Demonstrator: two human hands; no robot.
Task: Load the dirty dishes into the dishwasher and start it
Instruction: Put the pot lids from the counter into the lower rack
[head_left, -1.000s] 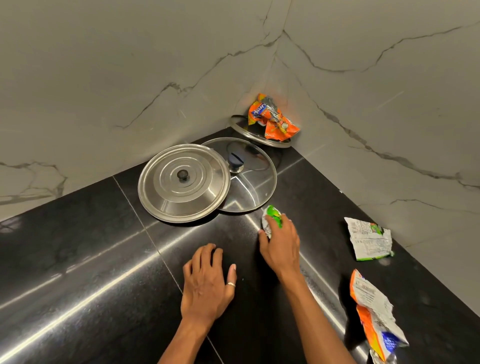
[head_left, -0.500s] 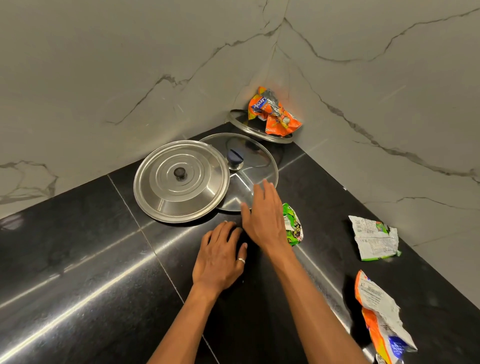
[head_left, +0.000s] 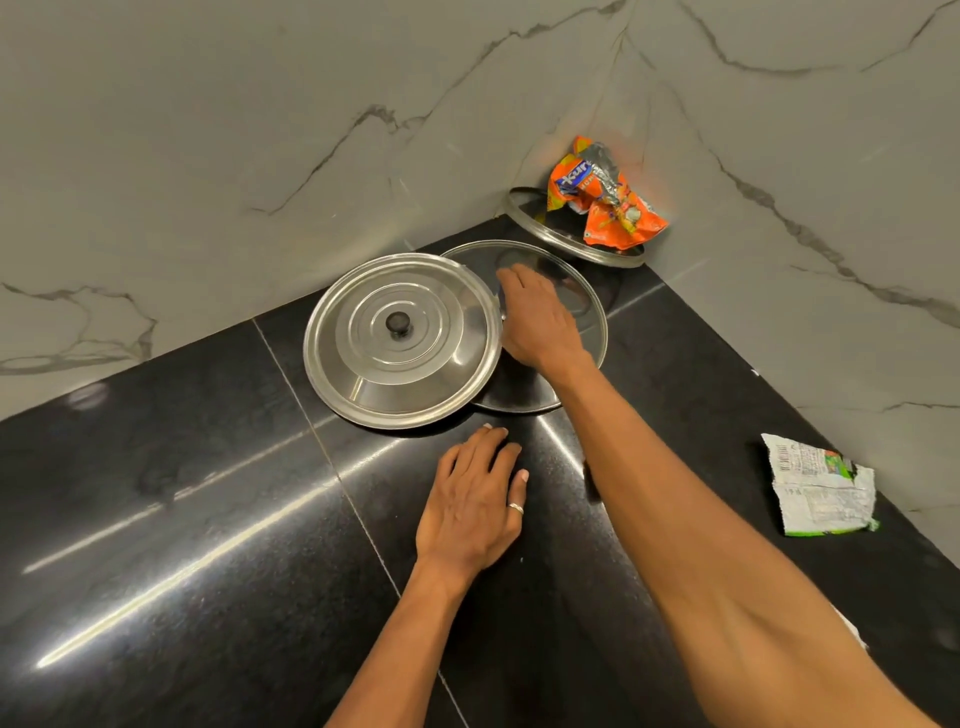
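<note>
Two lids lie on the black countertop (head_left: 182, 519) near the wall corner. The steel lid (head_left: 400, 340) with a black knob overlaps the left edge of the glass lid (head_left: 589, 317). My right hand (head_left: 540, 322) lies on top of the glass lid, fingers curled down over its knob, which is hidden. My left hand (head_left: 472, 499) rests flat on the countertop just in front of the lids and holds nothing. A third lid (head_left: 524, 218) sits in the corner under an orange wrapper (head_left: 608, 208).
A crumpled white and green wrapper (head_left: 821, 483) lies on the countertop at the right, near the wall. Marble walls close the counter at the back and the right. My right forearm crosses the counter's right half.
My right hand let go of the small green wrapper and moved up onto the glass lid, covering its knob. My left hand slid slightly forward. The view shifted closer.
</note>
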